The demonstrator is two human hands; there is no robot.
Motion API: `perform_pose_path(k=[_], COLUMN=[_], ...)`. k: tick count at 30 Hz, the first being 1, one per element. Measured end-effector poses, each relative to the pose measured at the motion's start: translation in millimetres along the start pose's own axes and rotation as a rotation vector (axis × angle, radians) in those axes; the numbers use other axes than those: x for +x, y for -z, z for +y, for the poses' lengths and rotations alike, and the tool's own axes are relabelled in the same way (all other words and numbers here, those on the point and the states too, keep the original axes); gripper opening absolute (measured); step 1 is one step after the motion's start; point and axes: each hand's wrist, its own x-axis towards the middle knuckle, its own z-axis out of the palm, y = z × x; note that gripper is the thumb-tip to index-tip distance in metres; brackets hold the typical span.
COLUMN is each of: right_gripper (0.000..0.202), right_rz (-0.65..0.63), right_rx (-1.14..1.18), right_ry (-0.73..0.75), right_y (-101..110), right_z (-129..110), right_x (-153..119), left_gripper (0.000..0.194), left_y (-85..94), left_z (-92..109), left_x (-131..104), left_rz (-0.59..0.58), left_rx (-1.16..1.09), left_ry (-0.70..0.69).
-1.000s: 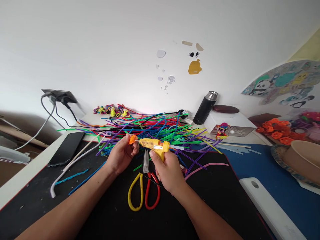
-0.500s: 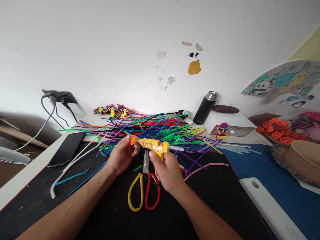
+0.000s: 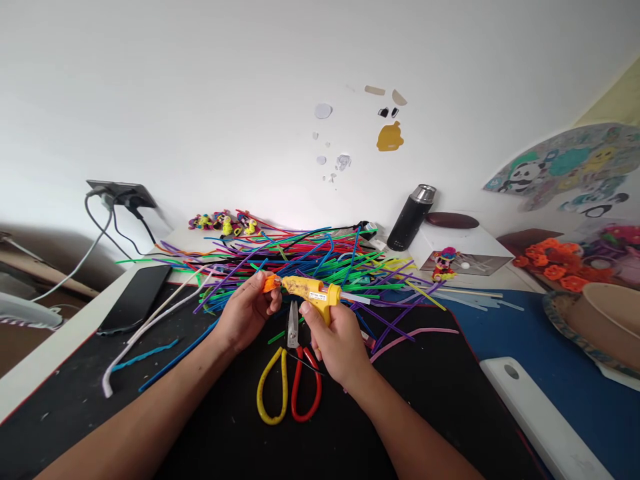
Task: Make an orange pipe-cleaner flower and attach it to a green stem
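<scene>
Pinched in the fingers of my left hand [image 3: 246, 310] is a small orange piece [image 3: 271, 284]. My right hand [image 3: 339, 337] is wrapped round the grip of a yellow glue gun [image 3: 304, 288], which has a clear glue stick [image 3: 356, 298] in its back end. The gun's nozzle points left and lies right beside the orange piece; whether they touch cannot be made out. Below and between the hands, scissors [image 3: 293, 337] with one yellow and one red handle lie on the black mat [image 3: 225, 427]. Many coloured pipe cleaners [image 3: 320, 257] are heaped behind the hands.
A phone [image 3: 135, 300] and white pipe cleaners [image 3: 163, 315] lie at left. Small figures [image 3: 227, 223] stand at the back. At right are a black flask [image 3: 411, 217], a white box [image 3: 465, 243] with a figure [image 3: 444, 264], orange flowers [image 3: 555, 260] and a white bar-shaped object [image 3: 545, 420].
The glue gun has shifted slightly right, so its nozzle sits a little farther from my left fingers. More of the orange piece shows. The whole view has also shifted slightly.
</scene>
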Motion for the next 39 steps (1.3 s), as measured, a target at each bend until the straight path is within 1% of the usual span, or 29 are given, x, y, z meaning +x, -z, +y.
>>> perform_pose_path(k=[3, 12, 18, 24, 39], right_gripper=[0.044, 0.047, 0.050, 0.051, 0.050], right_rz=[-0.001, 0.007, 0.006, 0.007, -0.002], right_rx=[0.000, -0.032, -0.053, -0.049, -0.078], right_ry=[0.006, 0.019, 0.020, 0.014, 0.021], right_y=[0.1, -0.2, 0.9, 1.5, 1.4], right_z=[-0.5, 1.9, 2.2, -0.2, -2.4], right_x=[0.1, 1.0, 0.9, -0.2, 0.0], left_gripper=[0.041, 0.040, 0.035, 0.036, 0.027], left_y=[0.4, 2.8, 3.0, 3.0, 0.4], left_z=[-0.7, -2.4, -2.4, -2.8, 0.1], left_x=[0.1, 0.3, 0.2, 0.0, 0.0], left_rz=[0.012, 0.006, -0.016, -0.008, 0.002], left_rx=[0.011, 0.019, 0.022, 0.014, -0.008], left_ry=[0.003, 0.002, -0.006, -0.005, -0.002])
